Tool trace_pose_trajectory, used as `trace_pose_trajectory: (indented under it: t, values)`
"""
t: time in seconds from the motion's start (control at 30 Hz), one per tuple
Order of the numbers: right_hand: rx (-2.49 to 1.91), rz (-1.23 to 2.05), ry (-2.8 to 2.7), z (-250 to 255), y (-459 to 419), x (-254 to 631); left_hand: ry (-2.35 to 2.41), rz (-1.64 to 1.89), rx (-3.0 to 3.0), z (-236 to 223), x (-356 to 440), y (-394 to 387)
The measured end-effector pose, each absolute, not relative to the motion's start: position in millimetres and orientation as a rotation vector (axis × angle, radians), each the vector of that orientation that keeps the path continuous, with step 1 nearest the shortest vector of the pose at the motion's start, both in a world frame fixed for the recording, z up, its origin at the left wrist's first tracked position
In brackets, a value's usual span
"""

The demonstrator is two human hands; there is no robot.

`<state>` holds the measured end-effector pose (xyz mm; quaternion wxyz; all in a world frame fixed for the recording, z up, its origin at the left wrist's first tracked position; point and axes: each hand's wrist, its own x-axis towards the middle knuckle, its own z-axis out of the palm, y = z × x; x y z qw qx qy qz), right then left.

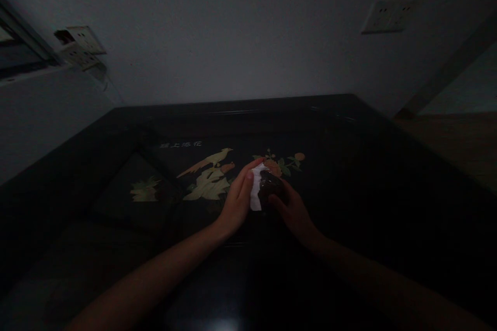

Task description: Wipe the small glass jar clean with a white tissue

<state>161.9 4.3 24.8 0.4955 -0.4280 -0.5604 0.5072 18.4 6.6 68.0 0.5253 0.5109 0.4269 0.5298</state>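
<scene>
Over the middle of a dark glossy table [240, 137], my left hand [238, 197] closes on a crumpled white sheet [256, 191] that looks like paper or tissue. The sheet lies against the left side of a dark, shiny, rounded object [268, 184]. My right hand [291, 207] is wrapped round that object from the right. Its kind is too dim to make out. Both hands almost meet, and part of my right fingers is hidden behind the object. Below them the tabletop bears an inlaid picture of birds [209, 165] and flowers [287, 165].
A pale wall [233, 36] stands behind the table's far edge. Wall sockets [388, 16] are at the right, and more sockets with a plugged-in adapter [82, 54] at the left. A wooden floor [458, 139] shows on the right. The light is very low.
</scene>
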Motion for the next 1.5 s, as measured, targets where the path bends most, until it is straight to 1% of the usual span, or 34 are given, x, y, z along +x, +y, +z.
trace_pose_trajectory:
  t: [0.2, 0.33, 0.53, 0.67, 0.8, 0.87, 0.97, 1.1, 1.17, 1.27, 1.4, 1.5]
  values:
    - [-0.877, 1.296, -1.343, 22.1, 5.2, 163.4, 0.906, 1.234, 0.68, 62.5, 23.6, 17.9]
    - [-0.848, 1.32, -1.321, 18.7, 6.0, 163.2, 0.92, 1.189, 0.653, 57.0, 25.7, 16.8]
    - [-0.815, 1.339, -1.279, 16.0, 4.7, 162.5, 1.08, 1.316, 1.171, 56.1, 19.0, 9.8]
    - [-0.806, 1.327, -1.319, 19.5, 1.6, 162.8, 1.008, 1.365, 1.614, 60.3, 14.7, 6.9]
    - [-0.82, 1.334, -1.322, 20.8, -0.2, 161.8, 0.836, 1.411, 2.159, 60.3, 7.4, 10.3]
    - [-0.837, 1.328, -1.32, 20.5, -0.3, 161.3, 0.778, 1.386, 2.284, 59.4, 5.0, 12.0]
    - [-0.842, 1.339, -1.309, 20.8, -0.5, 161.6, 0.847, 1.402, 2.069, 58.5, 6.9, 10.8]
    - [-0.825, 1.415, -1.305, 22.6, -1.3, 162.7, 1.012, 1.362, 1.284, 57.5, 17.1, 7.5]
    - [-0.807, 1.436, -1.3, 22.5, -1.2, 162.6, 0.968, 1.316, 0.939, 56.8, 22.2, 8.4]
    - [-0.762, 1.444, -1.281, 20.4, 0.0, 161.0, 0.823, 1.249, 0.612, 56.1, 27.0, 12.2]
    - [-0.741, 1.499, -1.244, 18.0, 1.3, 158.9, 0.825, 1.237, 0.491, 56.3, 27.6, 14.1]
    - [-0.757, 1.482, -1.251, 19.8, 1.0, 158.7, 0.953, 1.304, 0.685, 56.8, 24.7, 10.9]
